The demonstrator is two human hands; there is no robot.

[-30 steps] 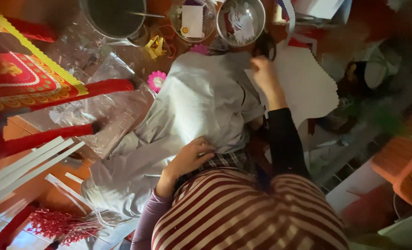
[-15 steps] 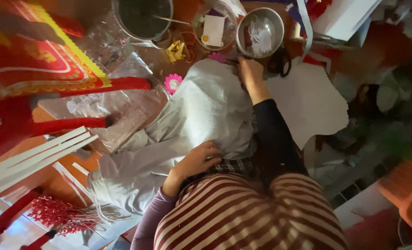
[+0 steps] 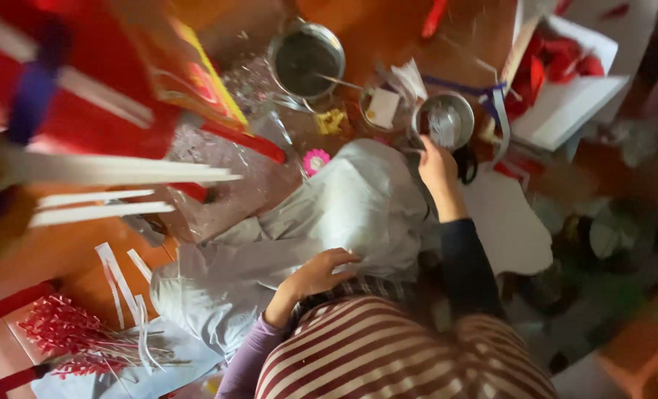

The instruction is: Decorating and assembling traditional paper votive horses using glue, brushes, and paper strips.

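The person sits over an orange-brown floor [image 3: 388, 37] that carries many craft things. The right hand [image 3: 437, 161] is stretched forward to a small steel bowl [image 3: 444, 120] near the far edge of the floor. Its fingertips touch the near rim of this bowl; the picture is blurred there, so I cannot tell if the fingers really pinch the rim or only rest on it. Inside the bowl something pale shows, but its kind is not clear.

The left hand [image 3: 318, 271] lies on a big pale grey cloth [image 3: 343, 207] that is spread across the person's lap and over the floor in front. The fingers are a little apart and slightly curled, pressing the cloth down, not clamped on it.

Just to the left of the steel bowl stands a second small bowl [image 3: 383, 108] with a white card in it, and further left a larger steel pot [image 3: 305, 59] with a thin stick leaning inside. A small pink flower [image 3: 315, 160] lies on the floor at the far edge of the cloth. Crumpled clear plastic film [image 3: 233, 185] is at the left of the cloth. At the near left corner lie red tassels [image 3: 63, 329] and white paper strips [image 3: 118, 277]. A white box with red things [image 3: 573, 74] is at the far right corner.
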